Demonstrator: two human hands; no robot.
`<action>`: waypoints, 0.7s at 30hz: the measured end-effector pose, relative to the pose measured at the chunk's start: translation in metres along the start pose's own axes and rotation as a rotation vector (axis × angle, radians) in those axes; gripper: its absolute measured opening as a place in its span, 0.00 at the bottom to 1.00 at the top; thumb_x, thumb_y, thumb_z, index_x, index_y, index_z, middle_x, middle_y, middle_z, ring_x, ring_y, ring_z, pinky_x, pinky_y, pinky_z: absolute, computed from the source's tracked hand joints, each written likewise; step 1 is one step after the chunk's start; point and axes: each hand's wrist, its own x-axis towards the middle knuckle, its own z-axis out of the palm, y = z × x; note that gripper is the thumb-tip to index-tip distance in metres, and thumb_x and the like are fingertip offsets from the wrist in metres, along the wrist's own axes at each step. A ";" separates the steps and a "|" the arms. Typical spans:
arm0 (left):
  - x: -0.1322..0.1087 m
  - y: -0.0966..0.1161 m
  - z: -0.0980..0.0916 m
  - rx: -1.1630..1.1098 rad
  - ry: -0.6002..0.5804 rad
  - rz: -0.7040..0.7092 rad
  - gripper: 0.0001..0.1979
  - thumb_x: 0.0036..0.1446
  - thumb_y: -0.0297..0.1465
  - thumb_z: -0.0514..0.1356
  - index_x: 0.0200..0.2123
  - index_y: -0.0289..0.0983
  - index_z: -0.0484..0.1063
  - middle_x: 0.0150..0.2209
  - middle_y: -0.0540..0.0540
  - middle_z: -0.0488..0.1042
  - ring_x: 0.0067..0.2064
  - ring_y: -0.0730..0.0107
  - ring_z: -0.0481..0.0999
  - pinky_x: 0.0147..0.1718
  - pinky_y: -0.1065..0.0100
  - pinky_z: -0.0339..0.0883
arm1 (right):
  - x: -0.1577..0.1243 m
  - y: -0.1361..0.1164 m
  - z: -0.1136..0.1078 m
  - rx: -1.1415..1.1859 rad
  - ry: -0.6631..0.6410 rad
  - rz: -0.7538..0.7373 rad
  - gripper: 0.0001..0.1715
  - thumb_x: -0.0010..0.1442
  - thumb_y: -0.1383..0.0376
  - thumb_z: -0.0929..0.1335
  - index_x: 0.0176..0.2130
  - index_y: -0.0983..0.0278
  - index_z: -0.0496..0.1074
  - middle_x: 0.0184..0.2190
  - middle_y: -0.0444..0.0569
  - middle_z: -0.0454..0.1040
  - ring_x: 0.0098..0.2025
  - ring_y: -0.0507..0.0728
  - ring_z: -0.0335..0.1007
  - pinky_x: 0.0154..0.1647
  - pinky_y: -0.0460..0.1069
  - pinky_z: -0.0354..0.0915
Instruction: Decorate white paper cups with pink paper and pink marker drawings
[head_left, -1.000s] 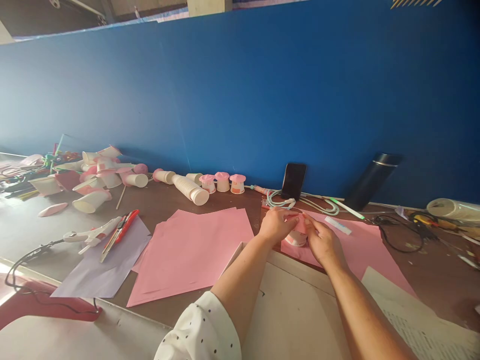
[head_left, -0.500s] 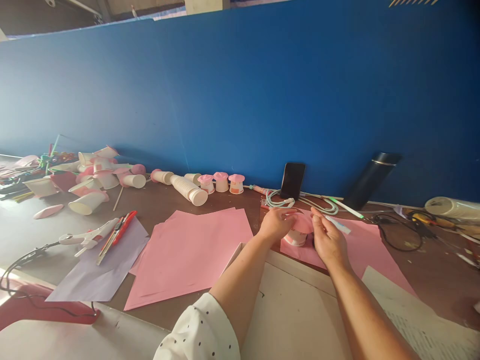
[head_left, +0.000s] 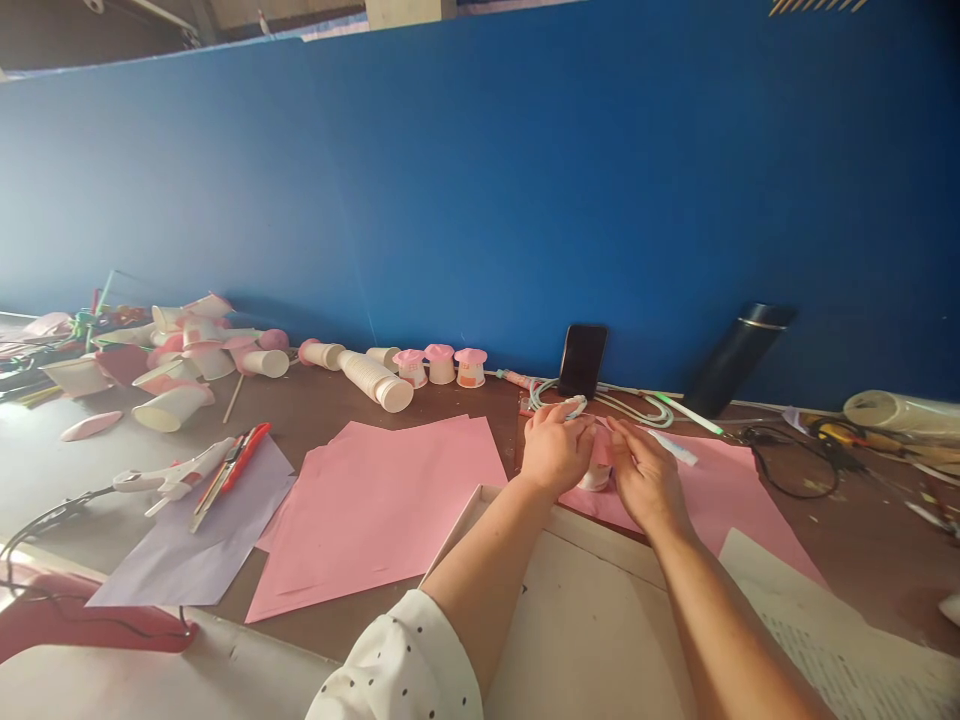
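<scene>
A small paper cup (head_left: 596,478) stands upright over the pink paper with a pink paper top (head_left: 602,447) on it. My left hand (head_left: 557,450) wraps the left side of this top, its fingers curled and partly hiding it. From the right, my right hand (head_left: 649,478) pinches the top's edge between thumb and fingers. Most of the cup is hidden between my hands. Behind, three finished-looking cups with scalloped pink tops (head_left: 440,364) stand in a row beside a stack of plain paper cups (head_left: 375,380).
Pink sheets (head_left: 390,510) lie left of my arms. A red utility knife (head_left: 231,475) and a glue gun (head_left: 176,473) rest on lilac paper (head_left: 199,550). A phone (head_left: 583,360) leans near a black flask (head_left: 739,360) by the blue partition (head_left: 480,190). Loose cups (head_left: 172,408) are heaped far left.
My left hand has rolled inward and closed over the pink top, covering more of it. My right hand has shifted slightly left, closer to my left hand.
</scene>
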 end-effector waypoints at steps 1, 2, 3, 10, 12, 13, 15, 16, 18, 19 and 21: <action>-0.001 0.000 0.000 0.013 -0.005 0.005 0.18 0.63 0.39 0.49 0.48 0.49 0.75 0.58 0.54 0.67 0.58 0.59 0.63 0.58 0.54 0.57 | 0.000 0.000 0.000 -0.015 -0.009 -0.002 0.26 0.65 0.52 0.57 0.51 0.61 0.74 0.52 0.52 0.73 0.55 0.60 0.66 0.56 0.58 0.61; -0.001 0.001 0.001 0.025 -0.011 0.009 0.18 0.63 0.40 0.49 0.48 0.49 0.75 0.59 0.54 0.67 0.58 0.59 0.62 0.57 0.54 0.57 | -0.001 0.001 0.000 -0.031 -0.019 -0.002 0.27 0.65 0.51 0.57 0.51 0.61 0.74 0.52 0.52 0.73 0.55 0.60 0.66 0.56 0.58 0.61; -0.002 0.001 0.001 0.035 -0.018 0.012 0.18 0.63 0.40 0.48 0.48 0.49 0.75 0.59 0.54 0.67 0.58 0.59 0.62 0.57 0.54 0.57 | -0.001 0.002 0.000 -0.047 -0.030 0.000 0.27 0.65 0.51 0.57 0.50 0.60 0.74 0.52 0.52 0.72 0.54 0.60 0.66 0.56 0.57 0.61; -0.003 0.000 0.001 0.058 -0.041 0.014 0.18 0.63 0.42 0.48 0.47 0.49 0.75 0.58 0.52 0.67 0.58 0.59 0.62 0.56 0.54 0.57 | -0.002 0.001 0.000 -0.150 -0.069 0.059 0.27 0.65 0.49 0.57 0.50 0.57 0.75 0.52 0.49 0.72 0.54 0.62 0.66 0.55 0.58 0.62; -0.003 0.000 0.001 0.057 -0.040 0.016 0.18 0.62 0.42 0.48 0.47 0.49 0.75 0.58 0.52 0.68 0.58 0.59 0.62 0.56 0.54 0.57 | -0.002 -0.001 -0.001 -0.172 -0.085 0.083 0.27 0.65 0.49 0.57 0.50 0.57 0.74 0.52 0.48 0.72 0.54 0.62 0.66 0.54 0.58 0.62; -0.003 0.000 0.000 0.057 -0.040 0.016 0.18 0.62 0.41 0.48 0.47 0.49 0.75 0.58 0.52 0.68 0.58 0.59 0.62 0.56 0.54 0.57 | -0.002 -0.003 -0.002 -0.183 -0.093 0.092 0.27 0.65 0.49 0.57 0.50 0.56 0.75 0.52 0.48 0.72 0.54 0.63 0.66 0.53 0.58 0.63; -0.003 0.000 0.000 0.061 -0.043 0.013 0.18 0.62 0.41 0.49 0.47 0.50 0.75 0.58 0.52 0.68 0.57 0.58 0.62 0.56 0.54 0.57 | -0.002 -0.005 -0.004 -0.202 -0.107 0.108 0.27 0.65 0.49 0.56 0.50 0.56 0.75 0.52 0.48 0.72 0.53 0.63 0.66 0.52 0.59 0.63; -0.003 0.000 0.000 0.063 -0.045 0.013 0.17 0.62 0.41 0.49 0.47 0.50 0.75 0.58 0.53 0.68 0.57 0.58 0.62 0.56 0.54 0.57 | -0.002 -0.007 -0.005 -0.209 -0.109 0.113 0.27 0.65 0.49 0.56 0.50 0.55 0.74 0.52 0.48 0.73 0.53 0.63 0.66 0.51 0.59 0.64; -0.003 0.000 -0.001 0.068 -0.045 0.014 0.17 0.62 0.41 0.48 0.47 0.50 0.75 0.57 0.53 0.68 0.57 0.59 0.63 0.56 0.55 0.58 | -0.002 -0.009 -0.006 -0.216 -0.112 0.114 0.26 0.65 0.50 0.56 0.50 0.55 0.75 0.51 0.48 0.73 0.53 0.63 0.66 0.50 0.58 0.64; -0.003 0.000 -0.001 0.071 -0.044 0.014 0.17 0.62 0.41 0.48 0.46 0.50 0.75 0.57 0.53 0.68 0.57 0.59 0.63 0.56 0.55 0.58 | -0.002 -0.010 -0.006 -0.217 -0.113 0.115 0.26 0.65 0.50 0.56 0.49 0.55 0.75 0.51 0.48 0.73 0.52 0.63 0.66 0.50 0.57 0.64; -0.003 0.000 -0.001 0.077 -0.041 0.018 0.17 0.62 0.41 0.48 0.47 0.50 0.75 0.57 0.52 0.69 0.57 0.59 0.63 0.56 0.55 0.58 | -0.001 -0.011 -0.007 -0.218 -0.123 0.120 0.26 0.65 0.50 0.56 0.49 0.55 0.75 0.51 0.48 0.73 0.52 0.62 0.67 0.49 0.56 0.65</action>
